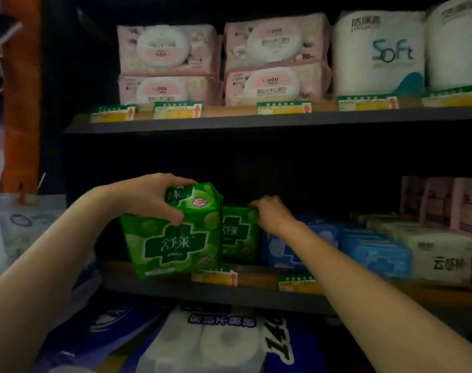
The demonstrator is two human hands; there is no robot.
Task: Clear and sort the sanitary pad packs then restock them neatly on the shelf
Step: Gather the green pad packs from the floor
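My left hand (151,196) grips the top of a green sanitary pad pack (172,243), held tilted in front of the middle shelf (229,293); a second green pack seems stacked against its top. My right hand (271,214) curls its fingers over the top edge of another green pack (238,235) standing upright on the shelf just to the right. Blue pad packs (374,254) and a white pack (442,254) stand further right along the same shelf. The shelf space to the left of the green packs is dark.
The upper shelf (256,121) carries pink wet-wipe packs (170,63) and white toilet paper rolls (380,53), with price tags along its edge. Blue and white tissue roll packs (216,343) lie below the middle shelf. Pink packs (450,203) stand at the far right.
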